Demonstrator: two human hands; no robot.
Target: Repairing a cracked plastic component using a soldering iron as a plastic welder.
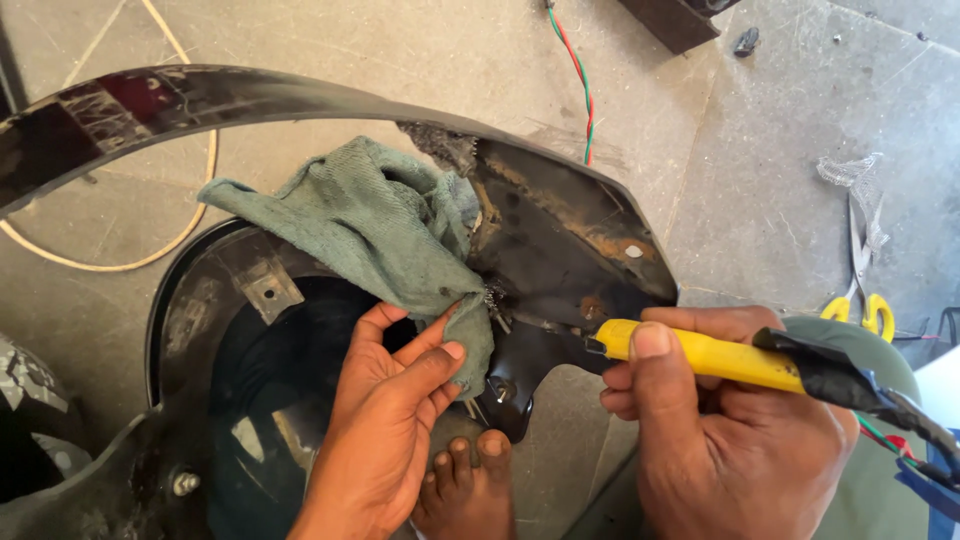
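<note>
My left hand (pixel 385 420) pinches the lower corner of a dusty green cloth (pixel 375 225) against a black plastic vehicle panel (pixel 560 240). The cloth lies draped over the panel's upper edge. My right hand (pixel 720 425) grips a yellow-handled tool (pixel 700 355) wrapped with black tape at its rear, cable trailing off to the right. The tool's tip points at a rusty, dirty spot on the panel near the cloth's corner. A bare foot (pixel 465 490) rests on the floor below the panel.
The curved black panel edge (pixel 200 95) arches across the upper left. A red-green twisted wire (pixel 580 80) runs down the concrete floor. Yellow-handled scissors (pixel 865 290) lie at right, and a pale cord (pixel 120 262) loops at left. A dark round housing (pixel 260 400) sits below.
</note>
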